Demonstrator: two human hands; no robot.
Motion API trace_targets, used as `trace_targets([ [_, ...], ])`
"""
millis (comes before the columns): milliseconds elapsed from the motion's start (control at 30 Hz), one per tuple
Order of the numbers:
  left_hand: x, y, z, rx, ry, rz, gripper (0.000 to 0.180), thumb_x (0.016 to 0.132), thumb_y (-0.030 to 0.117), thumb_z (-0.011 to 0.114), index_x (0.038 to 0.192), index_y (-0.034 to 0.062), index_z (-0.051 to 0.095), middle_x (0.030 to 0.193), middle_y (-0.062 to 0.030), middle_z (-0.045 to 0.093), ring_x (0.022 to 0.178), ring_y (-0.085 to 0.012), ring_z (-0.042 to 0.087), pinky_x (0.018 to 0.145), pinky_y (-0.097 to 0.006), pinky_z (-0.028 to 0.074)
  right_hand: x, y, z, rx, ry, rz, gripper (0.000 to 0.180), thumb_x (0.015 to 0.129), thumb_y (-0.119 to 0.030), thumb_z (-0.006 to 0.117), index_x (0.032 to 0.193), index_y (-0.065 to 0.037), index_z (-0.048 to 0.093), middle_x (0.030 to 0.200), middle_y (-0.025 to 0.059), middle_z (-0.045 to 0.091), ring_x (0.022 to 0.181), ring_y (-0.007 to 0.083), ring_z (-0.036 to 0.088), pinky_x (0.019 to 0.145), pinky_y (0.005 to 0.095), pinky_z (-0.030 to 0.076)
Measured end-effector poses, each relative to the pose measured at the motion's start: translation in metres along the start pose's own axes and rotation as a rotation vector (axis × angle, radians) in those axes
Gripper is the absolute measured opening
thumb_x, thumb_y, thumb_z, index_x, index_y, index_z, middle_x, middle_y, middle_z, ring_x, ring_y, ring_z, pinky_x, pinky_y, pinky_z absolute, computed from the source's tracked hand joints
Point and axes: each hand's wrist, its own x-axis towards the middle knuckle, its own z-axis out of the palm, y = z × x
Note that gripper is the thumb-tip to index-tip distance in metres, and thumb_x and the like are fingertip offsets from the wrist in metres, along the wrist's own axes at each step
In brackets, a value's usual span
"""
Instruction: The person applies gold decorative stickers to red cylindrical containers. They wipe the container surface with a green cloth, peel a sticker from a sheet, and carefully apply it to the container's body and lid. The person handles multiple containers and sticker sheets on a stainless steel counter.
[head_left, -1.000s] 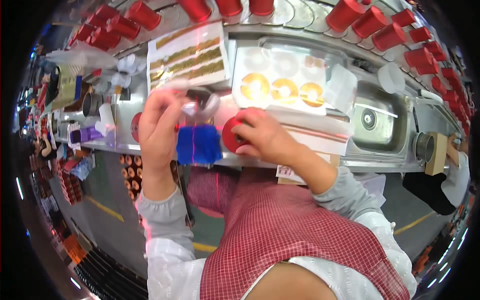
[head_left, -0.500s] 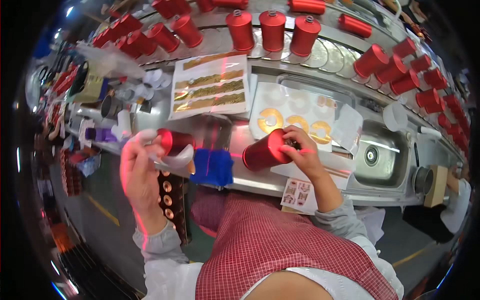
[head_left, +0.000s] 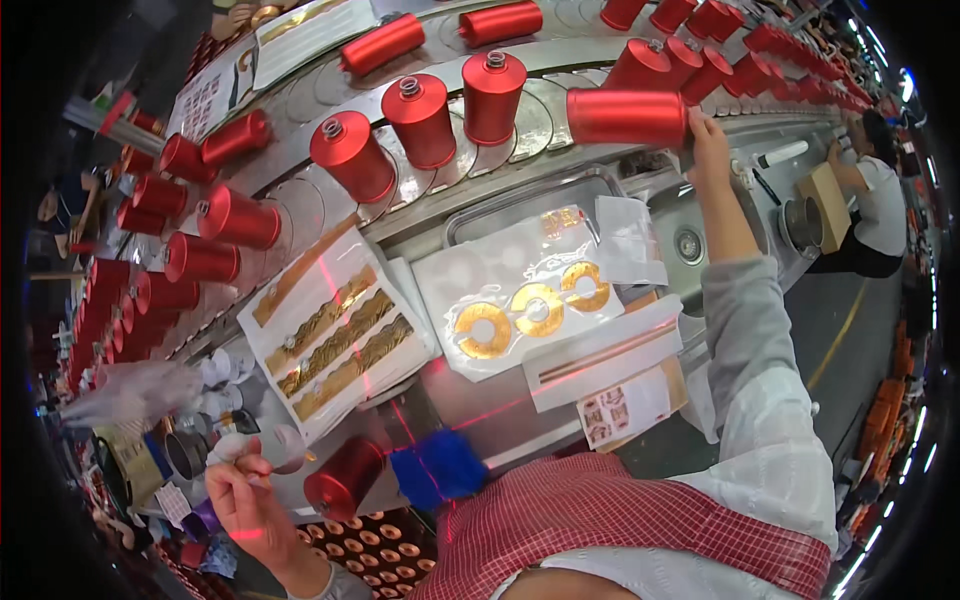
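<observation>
My right hand (head_left: 708, 150) is stretched out to the far right. It grips the end of a red metal canister (head_left: 627, 117), which lies on its side in the air by the conveyor. My left hand (head_left: 245, 500) is raised at the lower left, its fingers pinched round a whitish, partly see-through piece (head_left: 289, 450) whose kind I cannot make out. White covers sit on some of its fingertips. Just right of that hand, another red canister (head_left: 345, 478) lies on the bench beside a blue cloth (head_left: 437, 470).
A conveyor (head_left: 420, 190) with several red canisters curves across the back. On the bench are a sheet of gold strips (head_left: 335, 330), a sheet with gold rings (head_left: 538, 310), a metal tray (head_left: 530, 193) and printed labels (head_left: 625, 410). A sink (head_left: 688, 245) is at the right, with a person (head_left: 875, 190) beyond.
My right hand has carried the red canister from the bench up and right toward the conveyor. My left hand has moved lower and left. The whole view has turned.
</observation>
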Motion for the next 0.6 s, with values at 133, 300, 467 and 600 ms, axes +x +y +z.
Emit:
trace_targets([
  [133,0.005,-0.003,0.014,0.092,-0.015,-0.003,0.012,0.096,0.014,0.053,0.09,0.0076,0.045,0.103,-0.0074,0.055,0.086,-0.0151,0.054,0.108,-0.047,0.033,0.057,0.058,-0.001,0.124,-0.085,0.105,0.031,0.092,-0.032,0.065,0.095,-0.002,0.065,0.076,0.0063,0.065,0.055,0.016,0.06,0.042,0.0318,0.046],
  [300,0.004,-0.005,0.037,0.183,0.13,-0.093,0.008,0.097,0.013,0.049,0.095,0.0051,0.048,0.103,-0.0075,0.056,0.082,-0.0131,0.052,0.107,-0.048,0.034,0.088,0.103,0.016,0.146,-0.11,0.343,0.032,0.093,-0.035,0.061,0.098,-0.004,0.061,0.082,0.0088,0.066,0.062,0.0229,0.062,0.045,0.0365,0.05],
  [467,0.009,-0.012,0.065,0.219,0.042,-0.08,0.009,0.096,0.013,0.05,0.093,0.0058,0.046,0.109,-0.0098,0.056,0.083,-0.0141,0.052,0.108,-0.049,0.032,0.109,0.11,0.023,0.072,-0.006,0.51,0.022,0.097,-0.028,0.054,0.11,-0.01,0.058,0.095,0.0068,0.062,0.077,0.0241,0.061,0.051,0.0434,0.054],
  [600,0.013,-0.012,0.074,0.222,0.004,-0.055,0.011,0.095,0.014,0.052,0.09,0.0073,0.045,0.111,-0.0103,0.055,0.082,-0.0148,0.051,0.107,-0.048,0.031,0.117,0.111,0.015,-0.1,0.028,0.434,0.023,0.095,-0.022,0.053,0.114,-0.01,0.058,0.101,0.0054,0.058,0.082,0.0229,0.058,0.052,0.0422,0.054],
])
